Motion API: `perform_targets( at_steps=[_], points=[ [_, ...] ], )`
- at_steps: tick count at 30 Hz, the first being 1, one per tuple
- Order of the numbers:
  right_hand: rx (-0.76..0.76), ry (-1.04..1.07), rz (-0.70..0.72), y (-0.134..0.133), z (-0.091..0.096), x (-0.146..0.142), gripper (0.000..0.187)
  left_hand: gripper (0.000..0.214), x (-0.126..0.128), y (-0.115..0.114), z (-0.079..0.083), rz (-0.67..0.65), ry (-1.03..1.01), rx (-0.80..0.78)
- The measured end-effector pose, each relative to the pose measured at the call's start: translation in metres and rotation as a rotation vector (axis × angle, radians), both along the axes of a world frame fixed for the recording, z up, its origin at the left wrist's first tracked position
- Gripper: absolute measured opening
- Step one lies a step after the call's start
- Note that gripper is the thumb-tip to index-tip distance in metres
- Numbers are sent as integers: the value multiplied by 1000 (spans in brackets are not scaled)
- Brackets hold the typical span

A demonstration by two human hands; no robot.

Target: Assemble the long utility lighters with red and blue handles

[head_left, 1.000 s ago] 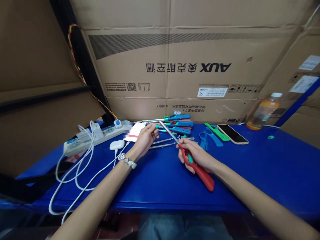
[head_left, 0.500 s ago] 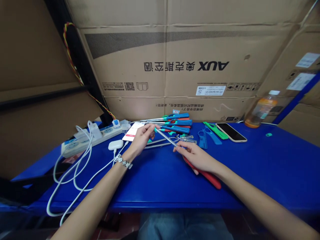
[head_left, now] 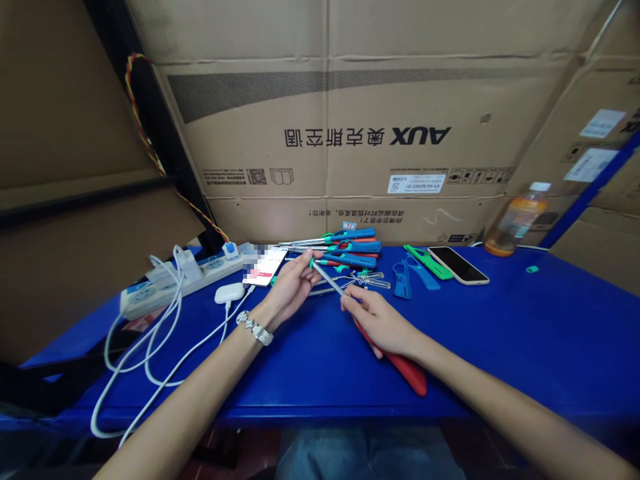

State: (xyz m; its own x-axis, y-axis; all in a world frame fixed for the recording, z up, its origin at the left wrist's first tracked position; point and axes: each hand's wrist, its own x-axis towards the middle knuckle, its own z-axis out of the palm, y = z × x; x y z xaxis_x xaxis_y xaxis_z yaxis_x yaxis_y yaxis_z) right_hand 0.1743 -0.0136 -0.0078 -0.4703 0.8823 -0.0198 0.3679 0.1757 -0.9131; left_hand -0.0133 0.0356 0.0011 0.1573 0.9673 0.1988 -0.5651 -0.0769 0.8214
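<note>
Between both hands is a long-necked lighter with a red handle (head_left: 411, 375) and a slim metal tube (head_left: 329, 275). My right hand (head_left: 383, 320) is closed around it where handle and tube meet. At the tube's far end, my left hand (head_left: 295, 283) pinches a small green piece (head_left: 313, 263); whether it sits on or against the tip, I cannot tell. Just beyond my hands lie several blue-handled lighters (head_left: 363, 247), their metal tubes pointing left. Loose metal and wire parts (head_left: 373, 281) are beside them.
Blue plastic shells (head_left: 402, 280), a green shell (head_left: 428, 262) and a phone (head_left: 459, 265) lie at the right. A bottle (head_left: 517, 220) stands against the cardboard wall (head_left: 250, 100). At left are a power strip (head_left: 215, 268), white cables (head_left: 150, 360), an earphone case (head_left: 229, 293) and a lit screen (head_left: 267, 267).
The red-handled lighter and my right hand have shifted slightly left and nearer to me. My left hand has turned a little, still pinching at the tube's tip.
</note>
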Motion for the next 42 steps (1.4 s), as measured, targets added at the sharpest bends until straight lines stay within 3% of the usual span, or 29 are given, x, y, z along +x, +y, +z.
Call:
perform_targets(
  at_steps=[4, 10, 13, 16, 18, 23, 26, 29, 31, 35, 38, 42],
  points=[
    [51, -90, -33, -2, 0, -3, 29, 33, 4, 1, -4, 6, -21, -37],
    [415, -346, -141, -6, 1, -7, 23, 40, 11, 2, -10, 130, 63, -79],
    [383, -328, -136, -5, 0, -8, 23, 41, 14, 2, -7, 139, 70, -91],
    [196, -188, -85, -4, 0, -8, 27, 41, 14, 1, -3, 115, 70, -74],
    [147, -155, -76, -5, 0, -8, 28, 42, 13, 0, -3, 98, 118, -63],
    [381, -326, -141, -8, 3, -10, 24, 44, 12, 1, -11, 199, 270, -37],
    [394, -368, -147, -6, 4, -11, 22, 41, 15, 5, -10, 272, 284, -63],
    [384, -345, -156, -3, 3, -11, 24, 41, 21, 10, 2, 355, 285, -84],
    [390, -348, -167, -1, 2, -11, 24, 42, 28, 13, 12, 338, 227, -143],
    [412, -408, -182, 0, 1, -13, 22, 45, 51, 15, 25, 279, -107, -284],
    [421, -450, -199, 0, 1, -14, 21, 46, 67, 15, 25, 327, -236, -249],
    [419, -432, -197, 1, 0, -14, 25, 48, 74, 15, 21, 318, -241, -228]
  ],
)
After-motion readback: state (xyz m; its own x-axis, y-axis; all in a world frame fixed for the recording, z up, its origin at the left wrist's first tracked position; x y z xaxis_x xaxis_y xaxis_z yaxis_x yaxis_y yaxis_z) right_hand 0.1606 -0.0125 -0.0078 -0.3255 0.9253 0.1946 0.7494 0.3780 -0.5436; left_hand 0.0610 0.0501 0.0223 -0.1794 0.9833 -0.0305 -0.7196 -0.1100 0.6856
